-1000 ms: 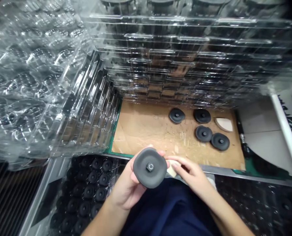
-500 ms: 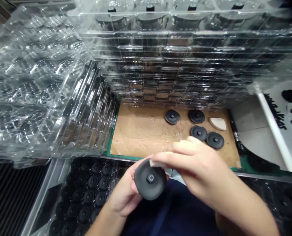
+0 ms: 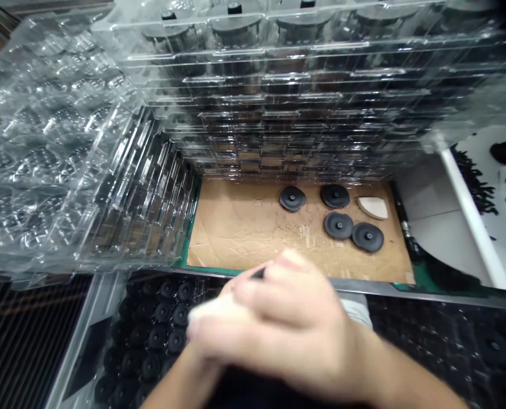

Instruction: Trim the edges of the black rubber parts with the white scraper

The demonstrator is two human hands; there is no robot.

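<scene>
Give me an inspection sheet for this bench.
surface: cardboard sheet on green mat.
job's things: four black discs loose on the cardboard; more black discs packed in rows at lower left.
clutter: white wedge beside the loose discs.
hands: right hand blurred, lying over the left hand; grips unreadable.
cables: nothing seen.
surroundings: stacks of clear blister trays behind and at left; white tray at right.

4 black discs (image 3: 338, 225) on cardboard (image 3: 244, 227)
</scene>
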